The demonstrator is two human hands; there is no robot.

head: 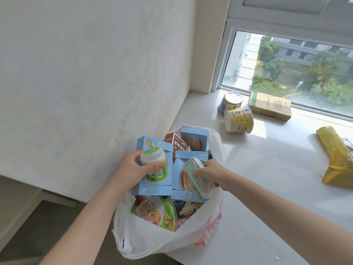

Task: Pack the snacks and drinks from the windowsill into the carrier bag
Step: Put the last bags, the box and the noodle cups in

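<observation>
Hovering over the mouth of the white plastic carrier bag, the left hand wrapped its fingers round a small green-and-white drink bottle, while the right hand gripped a pale green drink carton. Both drinks sat just above the blue snack boxes crowding the bag. The bottle looked smooth and light, best held round its middle; the carton would likely dent if squeezed. The upright boxes left few gaps. On the windowsill, well apart from the bag, lay a yellow paper cup, a blue paper cup, a brown cardboard box and a yellow packet.

carrier bag at windowsill front edge, boxes inside, two cups behind it
</observation>
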